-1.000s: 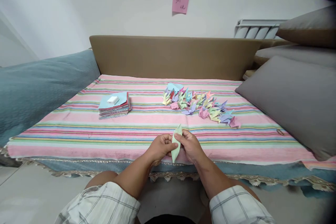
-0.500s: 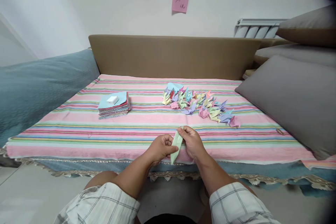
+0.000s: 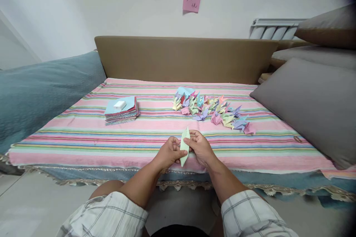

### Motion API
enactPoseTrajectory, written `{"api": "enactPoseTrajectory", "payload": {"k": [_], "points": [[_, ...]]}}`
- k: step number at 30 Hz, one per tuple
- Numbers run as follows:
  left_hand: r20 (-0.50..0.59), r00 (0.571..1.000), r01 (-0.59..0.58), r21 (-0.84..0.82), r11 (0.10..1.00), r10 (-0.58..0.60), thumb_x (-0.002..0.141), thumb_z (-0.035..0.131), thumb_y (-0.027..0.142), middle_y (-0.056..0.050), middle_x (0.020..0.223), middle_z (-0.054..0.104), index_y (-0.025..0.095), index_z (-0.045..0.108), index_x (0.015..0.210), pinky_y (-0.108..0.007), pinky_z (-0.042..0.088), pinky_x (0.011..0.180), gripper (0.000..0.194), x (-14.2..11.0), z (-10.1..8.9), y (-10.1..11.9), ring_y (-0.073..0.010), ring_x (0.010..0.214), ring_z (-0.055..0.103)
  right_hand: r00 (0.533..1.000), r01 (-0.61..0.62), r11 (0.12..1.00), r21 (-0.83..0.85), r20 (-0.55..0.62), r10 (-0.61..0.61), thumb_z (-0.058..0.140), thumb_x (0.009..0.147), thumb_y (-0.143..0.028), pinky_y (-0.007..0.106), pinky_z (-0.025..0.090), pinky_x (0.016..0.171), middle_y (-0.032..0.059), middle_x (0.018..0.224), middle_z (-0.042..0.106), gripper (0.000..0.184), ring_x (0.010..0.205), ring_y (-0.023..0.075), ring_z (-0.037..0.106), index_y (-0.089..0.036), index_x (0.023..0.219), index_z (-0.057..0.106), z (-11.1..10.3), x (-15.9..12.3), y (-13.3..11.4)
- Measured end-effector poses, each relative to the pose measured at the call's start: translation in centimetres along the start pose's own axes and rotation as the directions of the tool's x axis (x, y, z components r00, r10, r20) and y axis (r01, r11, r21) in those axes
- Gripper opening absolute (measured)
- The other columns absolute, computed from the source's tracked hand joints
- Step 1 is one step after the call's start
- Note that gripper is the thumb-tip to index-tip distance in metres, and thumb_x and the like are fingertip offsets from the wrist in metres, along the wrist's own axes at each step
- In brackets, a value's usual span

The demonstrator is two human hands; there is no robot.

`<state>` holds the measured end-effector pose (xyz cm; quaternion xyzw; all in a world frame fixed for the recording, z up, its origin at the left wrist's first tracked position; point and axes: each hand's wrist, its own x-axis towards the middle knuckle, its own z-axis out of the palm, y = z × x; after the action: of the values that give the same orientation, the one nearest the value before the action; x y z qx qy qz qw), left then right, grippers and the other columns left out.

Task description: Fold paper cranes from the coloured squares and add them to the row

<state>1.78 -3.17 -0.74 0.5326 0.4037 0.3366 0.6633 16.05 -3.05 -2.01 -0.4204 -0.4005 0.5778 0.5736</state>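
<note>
A pale green folded paper (image 3: 184, 147), narrow and pointed at both ends, stands nearly upright between my hands above the front of the striped cloth. My left hand (image 3: 170, 153) pinches its lower part, thumb on the near face. Higher up, my right hand (image 3: 200, 147) grips the right side, its thumb laid across the middle. The fingers behind the paper are partly hidden. Beyond my hands lies a cluster of folded paper cranes (image 3: 205, 108) in several colours. To the left sits a stack of coloured paper (image 3: 121, 116) with a small white block (image 3: 119, 105) on top.
The pink striped cloth (image 3: 69, 148) covers the sofa seat, with a brown backrest (image 3: 178, 59) behind. Grey cushions (image 3: 311, 103) are piled on the right, and a blue-covered armrest (image 3: 52, 89) bounds the left. A small brown object (image 3: 297, 139) lies near the cushions.
The green paper has turned more upright and risen slightly. My right hand's thumb has shifted from its top tip down to its middle; my left hand still pinches the lower part.
</note>
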Motion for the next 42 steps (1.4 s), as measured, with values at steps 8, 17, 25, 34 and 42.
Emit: {"api": "enactPoseTrajectory", "payload": {"k": [8, 17, 25, 34, 42], "points": [[0.074, 0.997, -0.057, 0.756, 0.652, 0.001, 0.057, 0.071, 0.022, 0.009, 0.056, 0.05, 0.022, 0.036, 0.076, -0.021, 0.033, 0.05, 0.04, -1.2, -1.9, 1.4, -0.0118, 0.052, 0.05, 0.997, 0.051, 0.965, -0.258, -0.036, -0.062, 0.068, 0.063, -0.036, 0.023, 0.038, 0.048, -0.0074, 0.061, 0.056, 0.047, 0.049, 0.0112, 0.051, -0.022, 0.098, 0.04, 0.1, 1.4, 1.2], [0.29, 0.865, -0.394, 0.898, 0.196, 0.409, 0.076, 0.042, 0.006, -0.006, 0.092, 0.063, 0.018, 0.057, 0.087, -0.031, 0.042, 0.082, 0.022, 0.2, -2.9, 0.7, -0.0197, 0.092, 0.053, 0.964, 0.204, 0.628, -0.751, 0.041, -0.264, 0.065, 0.068, -0.029, 0.026, 0.039, 0.055, -0.0042, 0.064, 0.051, 0.018, 0.057, 0.013, 0.049, -0.021, 0.076, 0.05, -0.5, 1.7, 1.6], [0.371, 0.814, -0.448, 0.891, 0.076, 0.447, 0.078, 0.051, 0.011, -0.006, 0.107, 0.062, 0.022, 0.059, 0.108, -0.035, 0.041, 0.09, 0.033, 0.9, -3.1, -0.3, -0.0205, 0.1, 0.053, 0.851, 0.464, 0.35, -0.813, 0.301, -0.43, 0.062, 0.076, -0.021, 0.035, 0.045, 0.079, 0.0056, 0.086, 0.061, 0.004, 0.087, 0.0201, 0.055, -0.022, 0.078, 0.065, -2.1, 1.5, 1.6], [0.47, 0.785, -0.507, 0.862, -0.019, 0.404, 0.08, 0.051, 0.016, -0.004, 0.11, 0.064, 0.021, 0.062, 0.103, -0.036, 0.041, 0.089, 0.026, 1.2, -3.2, 0.3, -0.0197, 0.097, 0.056, 0.777, 0.619, 0.254, -0.743, 0.532, -0.337, 0.048, 0.069, 0.0, 0.038, 0.042, 0.089, 0.0042, 0.104, 0.065, 0.035, 0.101, 0.0198, 0.054, -0.022, 0.091, 0.065, -3.5, 0.6, 0.4], [0.453, 0.811, -0.507, 0.86, 0.059, 0.37, 0.081, 0.056, 0.025, -0.004, 0.11, 0.065, 0.022, 0.062, 0.104, -0.037, 0.039, 0.092, 0.024, 1.5, -3.6, 0.4, -0.0211, 0.101, 0.058, 0.789, 0.607, 0.231, -0.76, 0.543, -0.287, 0.054, 0.075, -0.01, 0.038, 0.042, 0.089, 0.0056, 0.105, 0.066, 0.026, 0.101, 0.0197, 0.055, -0.022, 0.095, 0.067, -4.0, 0.7, 0.3]]}}
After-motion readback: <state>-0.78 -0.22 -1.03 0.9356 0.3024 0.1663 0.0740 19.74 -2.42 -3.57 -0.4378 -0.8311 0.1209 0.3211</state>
